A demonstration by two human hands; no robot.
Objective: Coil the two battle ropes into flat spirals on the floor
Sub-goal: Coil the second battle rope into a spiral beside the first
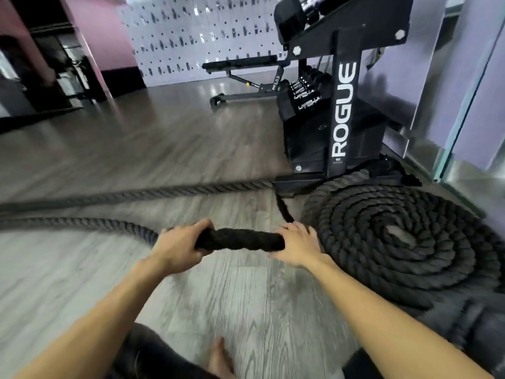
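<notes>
At the bottom edge, a bare foot (218,356) rests on the grey wood-grain floor (246,302), with dark clothing on either side of it. Both forearms reach forward from there. The left hand (181,246) has its grip closed around the loose rope (240,238), fingers curled over the top. The right hand (296,246) takes the same thick black rope a short way along, fingers draped over it and thumb tucked below. The stretch between the hands is lifted just off the floor. Left of the left hand, this rope curves away across the floor to the frame's edge. Just beside the right hand lies the coiled rope (404,242), a flat spiral of many turns, its outer turn close to the knuckles. Beyond the hands, a straight strand (164,191) runs along the floor to the foot of a black rack (343,110) lettered ROGUE. The rack stands directly behind the spiral and touches its far edge. Dumbbells (300,91) sit on the rack's shelves. Farther back stands a flat bench (240,62), and behind it a pale pegboard wall (191,28).
</notes>
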